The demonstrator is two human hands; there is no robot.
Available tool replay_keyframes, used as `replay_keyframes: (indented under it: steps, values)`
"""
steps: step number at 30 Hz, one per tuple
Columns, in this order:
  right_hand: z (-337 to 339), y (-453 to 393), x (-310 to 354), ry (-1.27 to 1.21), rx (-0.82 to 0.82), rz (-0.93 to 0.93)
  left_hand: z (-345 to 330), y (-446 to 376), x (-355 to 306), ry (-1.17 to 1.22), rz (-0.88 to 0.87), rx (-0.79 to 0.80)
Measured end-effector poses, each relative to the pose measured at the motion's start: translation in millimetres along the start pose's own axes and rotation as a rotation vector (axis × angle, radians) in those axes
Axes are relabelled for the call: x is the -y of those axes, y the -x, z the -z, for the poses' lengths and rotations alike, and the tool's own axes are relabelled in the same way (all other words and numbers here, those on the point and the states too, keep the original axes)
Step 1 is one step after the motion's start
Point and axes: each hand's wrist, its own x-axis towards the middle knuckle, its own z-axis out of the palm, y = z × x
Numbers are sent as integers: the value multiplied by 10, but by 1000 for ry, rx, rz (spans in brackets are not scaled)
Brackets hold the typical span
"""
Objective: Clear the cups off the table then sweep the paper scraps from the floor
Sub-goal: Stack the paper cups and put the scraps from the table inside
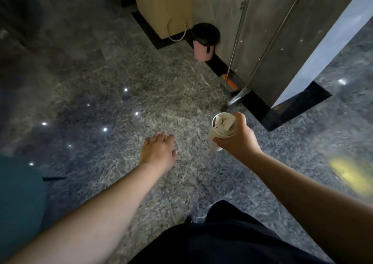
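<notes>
We carry a paper cup [220, 131] of scraps, right hand [236, 136] fingers curled round it, left hand [158, 151] fingers relaxed – likely bound for the far pink bin [203, 41], then the broom [268, 48].

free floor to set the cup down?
Open floor between the left hand and the pink bin, bare. Crowded along the wall base: paper bag, bin, dustpan, broom. Right hand grips the cup.

We see a white paper cup [219, 132], tilted slightly, with crumpled white paper scraps [224, 123] filling its open mouth; it is held above the speckled grey floor, near the wall's dark base.
</notes>
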Motion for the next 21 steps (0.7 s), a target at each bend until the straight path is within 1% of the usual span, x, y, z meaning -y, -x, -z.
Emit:
replay_keyframes:
  steps: [7,13,16,21]
  values:
    - [-185,-1427,247,-43,7,-21,339,-1478,366,12,-26,10]
    - [-204,-2956,547,-46,40,-3,831,-2908,438,19,18,-30]
    - [-221,-3629,729,-34,48,21,1097,-3490,527,18,23,-79]
    - [-355,-4633,976,-9,40,23,1433,-4372,789,10,21,-94]
